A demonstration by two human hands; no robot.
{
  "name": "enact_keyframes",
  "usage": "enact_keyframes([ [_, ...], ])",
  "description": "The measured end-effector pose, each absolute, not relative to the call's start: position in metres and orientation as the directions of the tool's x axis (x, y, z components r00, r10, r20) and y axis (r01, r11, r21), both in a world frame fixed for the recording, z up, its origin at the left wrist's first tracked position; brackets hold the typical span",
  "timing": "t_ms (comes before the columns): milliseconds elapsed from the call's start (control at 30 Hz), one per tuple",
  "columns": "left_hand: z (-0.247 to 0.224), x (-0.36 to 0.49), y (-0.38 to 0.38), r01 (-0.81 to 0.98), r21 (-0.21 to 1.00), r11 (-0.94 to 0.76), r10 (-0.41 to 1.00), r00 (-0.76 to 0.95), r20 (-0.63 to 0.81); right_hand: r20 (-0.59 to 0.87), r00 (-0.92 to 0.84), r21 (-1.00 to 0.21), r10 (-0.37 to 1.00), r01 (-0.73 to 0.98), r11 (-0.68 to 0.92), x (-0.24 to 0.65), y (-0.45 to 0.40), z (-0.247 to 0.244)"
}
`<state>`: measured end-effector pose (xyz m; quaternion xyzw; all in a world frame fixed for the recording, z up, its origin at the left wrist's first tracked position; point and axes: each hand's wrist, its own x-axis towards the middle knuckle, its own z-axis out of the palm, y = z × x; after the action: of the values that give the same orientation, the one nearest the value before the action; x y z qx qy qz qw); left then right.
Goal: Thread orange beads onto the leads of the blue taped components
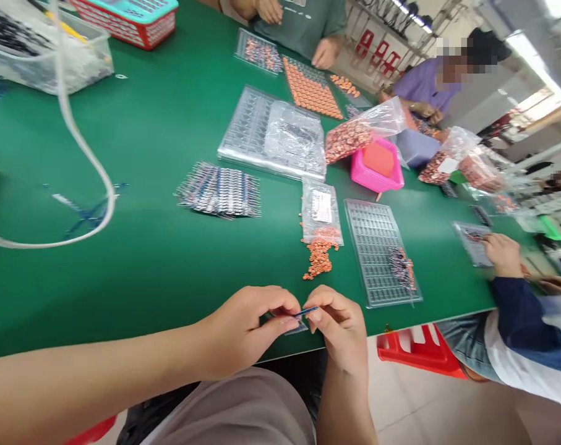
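Observation:
At the table's near edge, my left hand [252, 321] and my right hand [342, 324] meet, each in a closed pinch. Between them is a thin blue strip [307, 311], gripped by its two ends. A small clear piece [297, 327] shows beneath my left fingertips; its kind is hard to make out. Just beyond my hands, small orange discs [318, 261] spill from a labelled plastic bag [313, 216]. To the right lies a clear slotted tray [375, 238] with a cluster of dark strips and orange bits [402, 269] in it.
A stack of blue-and-white strips [222, 190] lies ahead on the green table [159, 142]. Behind it are stacked clear trays [245, 123] and a pink basket [377, 179]. A white cable [83, 139] loops at left. Co-workers sit opposite and at right, one hand [503, 253] over a tray.

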<state>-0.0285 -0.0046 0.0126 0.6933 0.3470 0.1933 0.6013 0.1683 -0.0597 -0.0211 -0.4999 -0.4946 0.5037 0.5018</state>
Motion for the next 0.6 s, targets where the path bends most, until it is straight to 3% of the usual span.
enact_keyframes([
  [133,0.009,-0.028,-0.005,0.247,0.966,0.08,0.769,0.601,-0.217,0.041,0.077,-0.998,0.996,0.049,0.037,0.169,-0.066,-0.014],
  [267,0.005,-0.026,-0.003,0.223,0.962,0.159,0.796,0.548,-0.259,0.239,0.31,-0.911,0.92,0.401,0.102,0.213,-0.072,0.001],
  [333,0.004,-0.025,-0.003,0.226,0.961,0.16,0.799,0.542,-0.261,0.342,0.475,-0.799,0.811,0.601,-0.014,0.255,-0.064,0.009],
  [400,0.003,-0.024,-0.002,0.233,0.962,0.146,0.796,0.55,-0.254,0.409,0.534,-0.666,0.74,0.729,-0.158,0.301,-0.049,0.015],
  [467,0.001,-0.024,-0.001,0.237,0.962,0.133,0.781,0.573,-0.249,0.381,0.515,-0.57,0.768,0.785,-0.243,0.341,-0.029,0.02],
  [600,-0.003,-0.025,0.003,0.203,0.967,0.155,0.771,0.586,-0.247,0.32,0.455,-0.498,0.831,0.827,-0.261,0.383,0.0,0.02],
])
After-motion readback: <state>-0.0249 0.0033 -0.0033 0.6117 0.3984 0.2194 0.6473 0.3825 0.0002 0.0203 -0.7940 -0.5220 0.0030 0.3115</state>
